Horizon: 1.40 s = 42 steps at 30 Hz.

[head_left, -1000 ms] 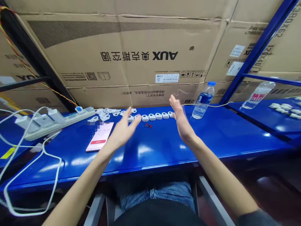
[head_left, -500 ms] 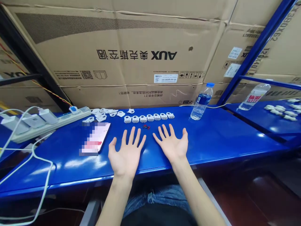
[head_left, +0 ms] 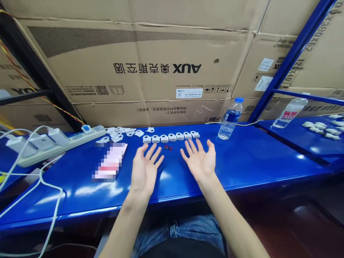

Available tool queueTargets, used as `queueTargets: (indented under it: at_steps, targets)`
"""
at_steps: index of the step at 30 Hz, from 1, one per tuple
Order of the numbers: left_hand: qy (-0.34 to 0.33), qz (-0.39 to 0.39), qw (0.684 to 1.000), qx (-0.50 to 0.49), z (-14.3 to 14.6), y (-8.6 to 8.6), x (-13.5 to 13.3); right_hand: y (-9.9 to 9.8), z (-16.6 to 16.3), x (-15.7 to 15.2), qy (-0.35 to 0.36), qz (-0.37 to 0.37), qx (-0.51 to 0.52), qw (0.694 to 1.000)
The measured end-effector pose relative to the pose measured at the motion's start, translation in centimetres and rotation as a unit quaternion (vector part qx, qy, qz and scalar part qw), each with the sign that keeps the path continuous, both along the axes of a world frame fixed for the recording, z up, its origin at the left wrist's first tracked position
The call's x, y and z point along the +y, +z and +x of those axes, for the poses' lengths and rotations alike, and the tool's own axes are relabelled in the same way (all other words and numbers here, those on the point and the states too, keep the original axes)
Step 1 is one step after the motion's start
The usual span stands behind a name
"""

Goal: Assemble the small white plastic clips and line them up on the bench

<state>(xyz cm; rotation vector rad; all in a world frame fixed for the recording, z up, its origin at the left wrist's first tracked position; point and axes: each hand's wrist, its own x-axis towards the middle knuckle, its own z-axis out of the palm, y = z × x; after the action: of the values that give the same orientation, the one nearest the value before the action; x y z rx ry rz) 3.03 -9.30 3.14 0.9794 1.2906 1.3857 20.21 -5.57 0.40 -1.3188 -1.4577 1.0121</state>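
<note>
My left hand (head_left: 144, 167) is held palm up over the blue bench (head_left: 242, 161), fingers stretched out and holding nothing. Beside it my right hand (head_left: 200, 160) is also palm up and open, with nothing in it. Just beyond the fingertips runs a row of several small white plastic parts (head_left: 172, 137). A tiny red and black piece (head_left: 167, 147) lies between the hands and that row. More loose white parts (head_left: 120, 132) are heaped further left.
A phone (head_left: 110, 162) lies left of my left hand. A power strip (head_left: 61, 141) with chargers and white cables sits at the far left. A water bottle (head_left: 229, 120) stands at the back right. Cardboard boxes (head_left: 150, 64) wall the back. Another bench (head_left: 309, 134) holds more parts and a bottle.
My hands turned from edge-on to palm up and dropped close to the bench, then moved slightly forward toward the row of white parts. Nothing was picked up.
</note>
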Motion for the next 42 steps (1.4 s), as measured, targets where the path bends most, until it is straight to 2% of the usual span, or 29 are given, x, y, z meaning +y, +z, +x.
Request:
queueTargets:
  at_steps: [2,3,5,7,10,16,22,25,28,32,35,38,42]
  targets:
    - [0.005,0.073,0.989,0.130,-0.8,1.1,0.5,1.9,-0.2,0.5,-0.017,0.039,-0.023,0.999]
    - [0.013,0.100,0.970,0.222,-1.2,1.4,0.7,2.6,-0.4,0.6,-0.012,0.066,-0.059,0.996]
    - [0.019,0.132,0.906,0.402,-1.8,1.4,0.6,3.3,-0.6,0.7,0.010,0.106,-0.142,0.984]
    - [0.005,0.133,0.843,0.521,-2.3,0.4,0.2,3.0,-0.7,0.4,0.052,0.111,-0.225,0.967]
    - [-0.037,0.099,0.787,0.608,-2.8,-1.7,-0.7,1.5,-0.4,-0.6,0.105,0.057,-0.336,0.934]
    - [-0.061,0.071,0.737,0.669,-3.0,-5.0,-0.9,-0.9,0.6,-1.5,0.119,0.044,-0.465,0.876]
    - [-0.104,0.046,0.721,0.683,-3.0,-6.1,-1.0,-2.0,0.7,-1.4,0.118,0.042,-0.480,0.868]
    - [-0.112,0.034,0.716,0.688,-3.0,-5.8,-1.0,-1.7,0.9,-1.4,0.122,0.044,-0.484,0.866]
    - [-0.109,0.045,0.716,0.688,-3.1,-5.0,-0.6,-0.4,2.3,0.0,0.128,0.068,-0.491,0.859]
    - [-0.098,0.122,0.708,0.689,-3.3,-3.0,0.9,2.3,6.3,4.7,0.117,0.125,-0.505,0.846]
    - [-0.124,0.173,0.677,0.704,-2.9,-1.3,2.7,3.4,9.3,8.8,0.115,0.171,-0.518,0.830]
    - [-0.132,0.214,0.659,0.709,-2.4,-0.4,5.0,3.1,11.3,11.7,0.127,0.146,-0.522,0.831]
    - [-0.167,0.265,0.637,0.704,-2.6,-1.1,7.8,1.4,12.0,13.3,0.139,0.106,-0.526,0.833]
